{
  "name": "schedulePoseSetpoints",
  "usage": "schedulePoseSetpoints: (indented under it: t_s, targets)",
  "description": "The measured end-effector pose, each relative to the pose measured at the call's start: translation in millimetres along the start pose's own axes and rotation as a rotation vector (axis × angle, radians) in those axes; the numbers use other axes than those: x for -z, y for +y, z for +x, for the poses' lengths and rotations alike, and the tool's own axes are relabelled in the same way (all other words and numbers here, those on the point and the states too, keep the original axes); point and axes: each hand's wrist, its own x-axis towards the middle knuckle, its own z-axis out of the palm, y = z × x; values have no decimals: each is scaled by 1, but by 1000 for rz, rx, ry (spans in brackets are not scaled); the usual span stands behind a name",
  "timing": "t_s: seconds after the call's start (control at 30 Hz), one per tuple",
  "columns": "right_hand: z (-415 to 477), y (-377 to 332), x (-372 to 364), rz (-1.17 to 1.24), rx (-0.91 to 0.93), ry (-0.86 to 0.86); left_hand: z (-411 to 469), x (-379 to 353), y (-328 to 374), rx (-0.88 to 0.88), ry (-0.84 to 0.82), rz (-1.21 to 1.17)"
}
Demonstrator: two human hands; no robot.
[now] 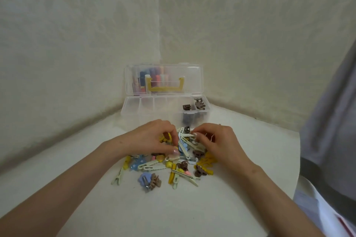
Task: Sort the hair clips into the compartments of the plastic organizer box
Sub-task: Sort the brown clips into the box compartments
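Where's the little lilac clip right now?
Head view: the lilac clip lies at the near left edge of the pile, against a brown claw clip on its right.

Clear plastic organizer box (154, 117), lid open; brown clips (199, 104) in right compartments. Coloured hair clips (154, 165) heaped on white surface (192, 208); left hand (154, 138) and right hand (213, 140) atop heap.

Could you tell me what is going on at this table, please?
A person is sorting a pile of hair clips on a white table into a clear organizer box. The right hand pinches a cream clip at the pile's far edge; the left hand digs in with curled fingers, and whether it grips one is unclear. The box stands open behind the pile, with brown clips in its two rightmost compartments.
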Motion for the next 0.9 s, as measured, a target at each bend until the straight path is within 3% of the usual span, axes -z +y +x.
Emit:
schedulePoseSetpoints:
  t_s: [0.1, 0.43, 0.67, 0.9]
  targets:
    - [-1, -2, 1, -17, 8, -23, 1, -6, 2, -35, -59, 94]
    - [-1, -4, 2, -43, 46, -34, 6, -8, -7, 45, 138, 125]
    - [-5, -10, 4, -1, 300, -344, 6, -8, -11, 55, 203, 107]
    - [-4, -6, -1, -83, 302, -346, 5, -7, -7, 36, 198, 72]
